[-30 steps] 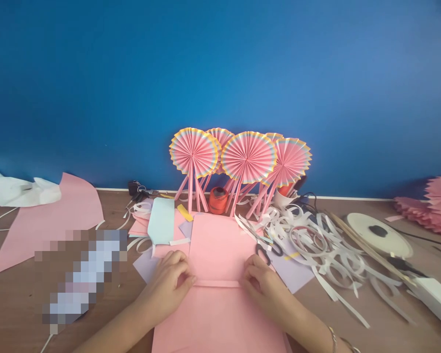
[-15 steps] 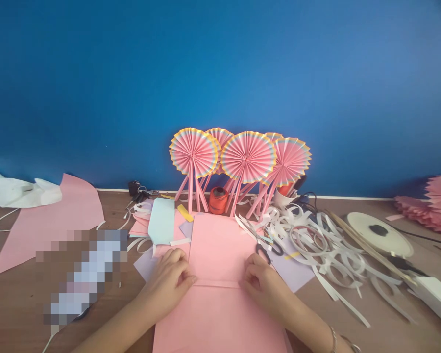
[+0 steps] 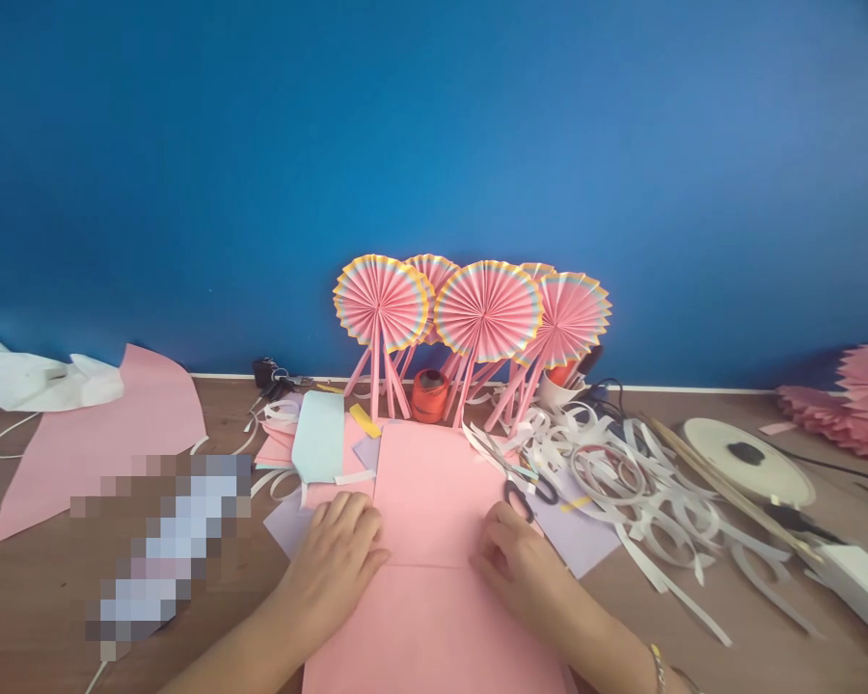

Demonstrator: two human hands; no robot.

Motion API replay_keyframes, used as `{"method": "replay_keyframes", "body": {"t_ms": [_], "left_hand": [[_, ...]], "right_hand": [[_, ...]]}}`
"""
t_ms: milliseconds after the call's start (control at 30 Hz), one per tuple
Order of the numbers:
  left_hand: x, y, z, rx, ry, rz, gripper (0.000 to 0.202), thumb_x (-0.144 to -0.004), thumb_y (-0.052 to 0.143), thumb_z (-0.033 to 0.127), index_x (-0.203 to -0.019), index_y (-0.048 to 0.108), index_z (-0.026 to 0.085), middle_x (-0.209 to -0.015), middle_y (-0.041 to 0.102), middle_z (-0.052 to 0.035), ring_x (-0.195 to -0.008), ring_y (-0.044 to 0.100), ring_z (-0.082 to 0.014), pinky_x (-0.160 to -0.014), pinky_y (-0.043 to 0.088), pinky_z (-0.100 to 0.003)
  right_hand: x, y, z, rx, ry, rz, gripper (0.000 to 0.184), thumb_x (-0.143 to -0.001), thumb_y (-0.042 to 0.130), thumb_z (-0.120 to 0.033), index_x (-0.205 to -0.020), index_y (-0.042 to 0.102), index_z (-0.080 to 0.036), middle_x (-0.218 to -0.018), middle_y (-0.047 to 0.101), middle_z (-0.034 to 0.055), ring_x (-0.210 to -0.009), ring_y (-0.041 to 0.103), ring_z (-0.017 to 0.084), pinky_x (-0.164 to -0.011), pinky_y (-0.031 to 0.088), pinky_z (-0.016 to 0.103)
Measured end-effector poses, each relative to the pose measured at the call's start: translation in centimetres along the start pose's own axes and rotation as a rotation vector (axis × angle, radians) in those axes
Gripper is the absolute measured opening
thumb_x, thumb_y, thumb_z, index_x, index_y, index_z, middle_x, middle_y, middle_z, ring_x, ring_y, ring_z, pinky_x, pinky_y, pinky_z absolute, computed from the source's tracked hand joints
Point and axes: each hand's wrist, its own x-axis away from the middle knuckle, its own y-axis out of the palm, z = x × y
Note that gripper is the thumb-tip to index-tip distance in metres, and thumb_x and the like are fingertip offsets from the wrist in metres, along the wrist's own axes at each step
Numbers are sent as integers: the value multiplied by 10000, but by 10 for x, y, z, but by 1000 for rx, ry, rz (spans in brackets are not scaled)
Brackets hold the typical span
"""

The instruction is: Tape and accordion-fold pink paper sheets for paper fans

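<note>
Down at lower centre, the left hand [image 3: 337, 557] lies knuckles up on the left side of the pink rectangular paper [image 3: 434, 627], fingers close together, thumb stretched toward a thin crosswise line. Across from it, the right hand [image 3: 517, 562] sits at the right end of that line, fingers curled inward, gap narrow. Whether either pinches the paper, I cannot tell: the fingertips are partly hidden. The pink paper itself runs from the middle of the frame to the bottom edge, between the two hands.

Just above the right hand, here are the black-handled metal scissors [image 3: 513, 472], blades aimed up and left. A lilac paper sheet [image 3: 583, 516] shows right of them, and a big tangle of curling white paper strips [image 3: 658, 482] spreads over the right of the frame. Left of centre lies a pale-blue paper piece [image 3: 318, 436], a short yellow paper strip [image 3: 364, 420] just beside it.

Top of the tabletop now: round pleated pink paper fans [image 3: 380, 301] with yellow-and-blue rims stand on pink paper legs, an orange-red roll [image 3: 429, 397] among them. Far left, a large pink paper sheet [image 3: 108, 448]; far right, bunched pleated pink paper [image 3: 846, 410]. Brown wooden tabletop [image 3: 36, 598] underneath, plain blue wall [image 3: 434, 135] filling the upper half.
</note>
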Motion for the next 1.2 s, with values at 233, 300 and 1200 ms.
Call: {"method": "replay_keyframes", "body": {"t_ms": [233,300,1200], "left_hand": [[2,8,7,-190,409,89,582,-800,483,-5,-1261,493,349,-1201,542,-68,-1097,466,-254,-894,378,-395],[2,11,10,-194,436,83,541,-810,495,23,-1257,504,329,-1227,542,-74,-1135,448,-259,-922,365,-402],[6,-7,-18,321,88,477,277,-761,343,40,-602,495,207,-573,496,6,-607,463,-161,-612,328,-314]], "right_hand": [[9,0,-13,203,-302,94,447,-731,466,28,-1064,567,-253,-919,550,46,-763,493,193,-665,370,309],[10,3,-15,213,-389,66,463,-728,464,36,-1066,582,-258,-925,552,45,-762,471,190,-671,344,310],[3,-5,1,26,-349,237,216,-777,443,-24,-769,567,-200,-692,598,21,-680,493,181,-639,321,326]]}}
